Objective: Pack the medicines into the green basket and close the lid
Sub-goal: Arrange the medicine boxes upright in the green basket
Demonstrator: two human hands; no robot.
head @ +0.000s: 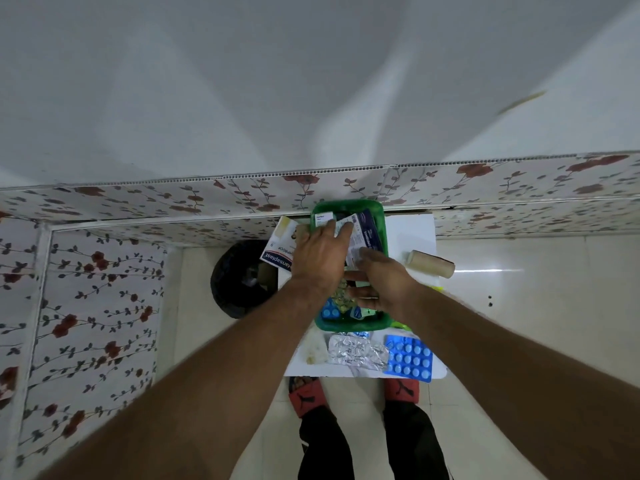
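Blue blister pack (409,357) lay on the worktop (415,233), nearer than the fingers; both hands' fingers spread loosely over boxes and strips filling the green basket (383,216).

Looks like a home: rose-print wall panels (104,306), glossy tiled floor (519,289), slippers (306,396) under a small tabletop (412,230).

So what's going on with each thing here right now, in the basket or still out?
Green basket: open, partly filled.
Blue box: in basket.
Blue pill strip: outside, on table.
Silver strip: outside, on table.
Plaster box: outside, beside basket.
Left hand: over the basket.
Right hand: over the basket.
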